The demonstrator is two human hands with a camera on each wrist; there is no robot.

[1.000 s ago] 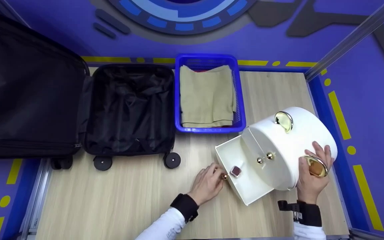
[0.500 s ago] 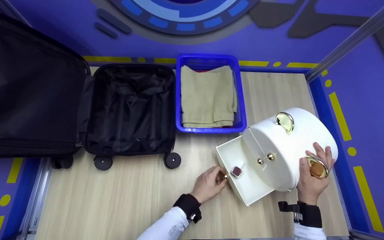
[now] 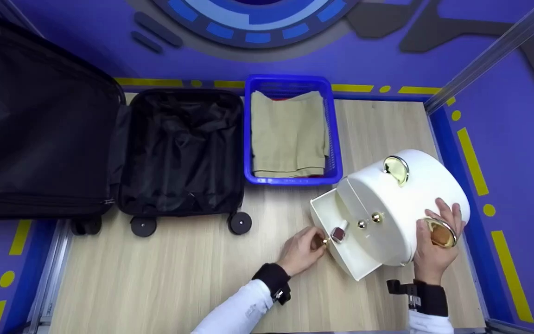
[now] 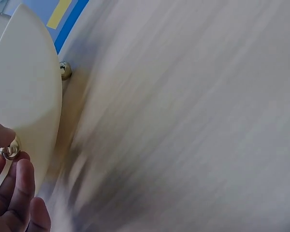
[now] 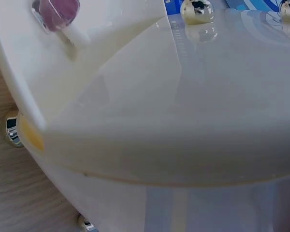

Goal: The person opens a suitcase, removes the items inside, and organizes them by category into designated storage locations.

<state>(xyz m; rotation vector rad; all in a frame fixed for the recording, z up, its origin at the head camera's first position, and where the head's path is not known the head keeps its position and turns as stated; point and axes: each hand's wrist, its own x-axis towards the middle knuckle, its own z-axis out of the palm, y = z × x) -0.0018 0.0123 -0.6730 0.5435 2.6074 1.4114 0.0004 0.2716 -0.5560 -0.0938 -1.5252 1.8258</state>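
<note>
My left hand [image 3: 301,250] pinches the gold ball knob [image 4: 10,149] on the front of a cream drawer [image 3: 362,269]. That drawer stands partly pulled out of a white drawer box [image 3: 422,185] with a rounded body. Inside it lies a small nail polish bottle [image 3: 338,234], dark red with a white cap. Spread over the box's right side, my right hand [image 3: 434,253] rests with fingers extended around a gold oval piece [image 3: 441,233]. A second gold oval piece [image 3: 396,170] sits further back. The right wrist view shows the box and bottle [image 5: 59,13] but not the hand.
At the left, a black suitcase [image 3: 181,153] lies open on the wooden table [image 3: 155,283], its lid [image 3: 40,120] tilted up. A blue basket [image 3: 290,181] holding folded khaki cloth [image 3: 288,134] stands behind the drawer. Blue walls border the back and sides.
My left hand has moved right with the knob, sliding the drawer further into the box. The bottle shifted along with it. My right hand and the box stayed in place.
</note>
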